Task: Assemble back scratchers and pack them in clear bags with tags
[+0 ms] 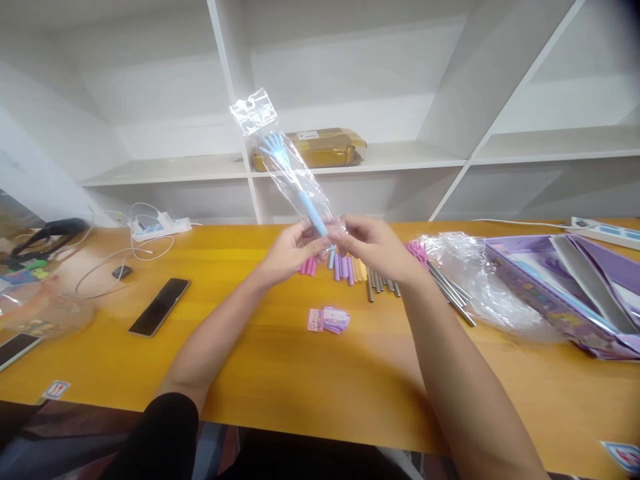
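Observation:
A light blue back scratcher [311, 212] with a hand-shaped head lies inside a clear plastic bag [255, 113], held up at a slant above the table. My left hand [291, 251] pinches the bag's lower end around the handle. From the other side, my right hand [370, 243] grips the same end, its fingertips near the handle's tip. Beneath the hands are pink tubes [309, 267], purple tubes [344, 267], yellow tubes [359, 269] and metal rods [371, 285]. Small printed cards [330, 320] lie in a pile nearer to me.
Clear plastic bags [493, 287] and a purple box [565, 287] are on the right of the wooden table [280, 373]. A phone [160, 307], cables and a power strip [160, 227] lie left. A wrapped parcel [325, 148] sits on the shelf behind.

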The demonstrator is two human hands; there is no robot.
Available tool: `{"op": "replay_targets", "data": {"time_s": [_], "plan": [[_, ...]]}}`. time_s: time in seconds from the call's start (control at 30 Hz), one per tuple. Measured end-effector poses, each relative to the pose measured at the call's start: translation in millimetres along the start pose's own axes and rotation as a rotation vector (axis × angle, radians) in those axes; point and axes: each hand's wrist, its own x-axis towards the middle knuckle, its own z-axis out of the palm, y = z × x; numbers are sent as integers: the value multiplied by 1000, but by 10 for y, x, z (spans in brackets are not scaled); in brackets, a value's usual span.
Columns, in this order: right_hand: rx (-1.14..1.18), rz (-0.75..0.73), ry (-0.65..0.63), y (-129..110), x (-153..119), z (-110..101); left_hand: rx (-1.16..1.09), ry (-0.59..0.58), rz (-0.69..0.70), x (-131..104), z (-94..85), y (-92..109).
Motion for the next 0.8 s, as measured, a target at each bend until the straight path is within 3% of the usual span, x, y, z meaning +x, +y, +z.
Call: {"op": "replay_targets", "data": {"time_s": [0.17, 0.27, 0.43, 0.67, 0.8], "plan": [[119, 45, -54, 28, -6, 31, 348, 29, 108, -94, -24, 85], [185, 47, -92, 70, -1, 61, 497, -32, 127, -124, -42, 157], [190, 94, -111, 97, -11, 109, 395, -136, 58, -115, -51, 189], [214, -20, -52, 94, -7, 173, 252, -95, 47, -114, -47, 92], [255, 4, -56, 96, -1, 198, 165, -106, 81, -126, -39, 73]]}}
